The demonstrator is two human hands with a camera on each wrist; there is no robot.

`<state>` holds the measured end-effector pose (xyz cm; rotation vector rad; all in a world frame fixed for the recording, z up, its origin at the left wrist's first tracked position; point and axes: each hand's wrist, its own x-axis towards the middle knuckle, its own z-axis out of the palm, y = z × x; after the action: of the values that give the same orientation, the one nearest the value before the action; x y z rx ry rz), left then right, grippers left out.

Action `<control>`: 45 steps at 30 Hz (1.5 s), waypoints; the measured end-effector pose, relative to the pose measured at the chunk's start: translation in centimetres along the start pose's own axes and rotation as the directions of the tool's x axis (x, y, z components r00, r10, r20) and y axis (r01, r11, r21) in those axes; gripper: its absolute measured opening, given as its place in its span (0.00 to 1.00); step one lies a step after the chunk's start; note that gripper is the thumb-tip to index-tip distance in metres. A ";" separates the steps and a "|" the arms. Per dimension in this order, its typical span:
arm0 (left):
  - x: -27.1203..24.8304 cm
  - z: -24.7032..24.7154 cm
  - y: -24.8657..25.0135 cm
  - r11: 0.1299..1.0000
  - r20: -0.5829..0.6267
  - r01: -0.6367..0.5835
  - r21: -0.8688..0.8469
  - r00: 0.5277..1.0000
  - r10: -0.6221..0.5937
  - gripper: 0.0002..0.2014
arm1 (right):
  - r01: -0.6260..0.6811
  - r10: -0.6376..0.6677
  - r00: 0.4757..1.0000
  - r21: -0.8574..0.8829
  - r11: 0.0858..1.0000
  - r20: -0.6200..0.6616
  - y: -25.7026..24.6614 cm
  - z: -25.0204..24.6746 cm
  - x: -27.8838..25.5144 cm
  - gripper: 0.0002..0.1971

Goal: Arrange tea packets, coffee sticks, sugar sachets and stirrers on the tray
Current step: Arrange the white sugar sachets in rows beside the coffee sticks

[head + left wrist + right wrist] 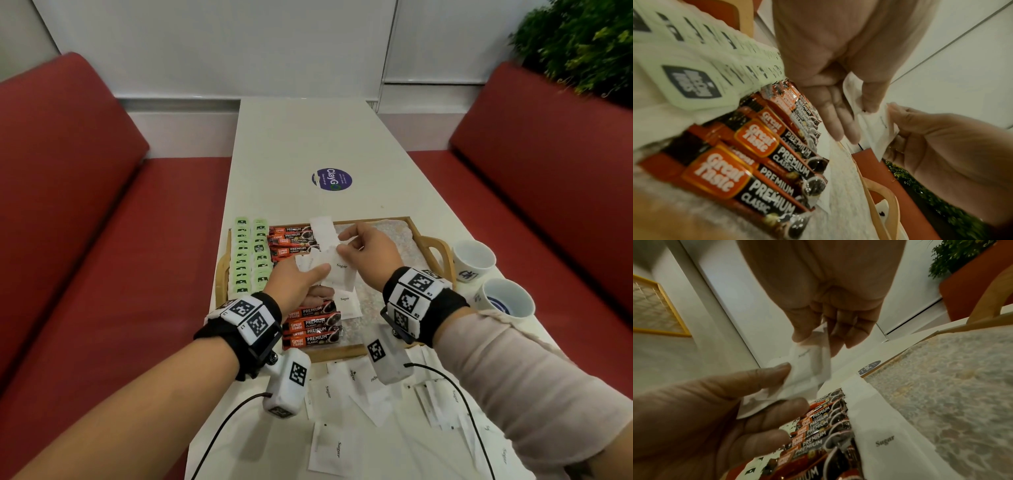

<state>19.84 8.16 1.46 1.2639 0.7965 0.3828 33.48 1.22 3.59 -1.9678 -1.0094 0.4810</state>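
A wooden tray (342, 353) with a speckled liner holds two columns of green tea packets (250, 257), red-and-black coffee sticks at the far end (294, 240) and the near end (308, 325), and a few white sugar sachets (347, 303) beside them. Above the tray's middle my left hand (301, 277) grips a small bunch of sugar sachets (337, 270). My right hand (363, 246) pinches the far end of one sachet in that bunch (803, 369). In the left wrist view the left hand (857, 120) clamps the sachets (877, 129) under its thumb. I see no stirrers.
Several loose sugar sachets (342, 394) lie on the white table in front of the tray. Two white cups (474, 258) (507, 299) stand right of the tray. A round purple sticker (331, 180) is farther up the table. Red benches (85, 222) flank both sides.
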 end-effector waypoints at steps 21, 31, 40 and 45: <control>1.2 -1.1 -0.4 0.989 -0.185 -0.074 -0.127 0.982 0.049 0.14 | -0.303 0.414 0.882 -0.403 0.864 0.224 5.3 0.0 -0.5 0.19; 1.4 -1.1 -0.8 0.991 -0.175 -0.050 -0.123 0.984 0.028 0.13 | -0.306 0.435 0.860 -0.411 0.859 0.267 5.1 1.7 -0.4 0.12; 1.6 -1.2 -1.1 0.993 -0.163 -0.035 -0.113 0.986 0.016 0.14 | -0.290 0.427 0.870 -0.444 0.847 0.246 4.7 1.2 -0.4 0.11; 1.5 -1.1 -1.1 0.997 -0.165 -0.049 -0.066 0.986 0.038 0.14 | -0.126 0.138 0.986 -0.124 0.984 0.092 3.0 0.9 0.0 0.06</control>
<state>19.84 9.60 -0.18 1.1965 0.8877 0.5504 34.32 0.76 0.66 -2.1443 -0.9927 0.6111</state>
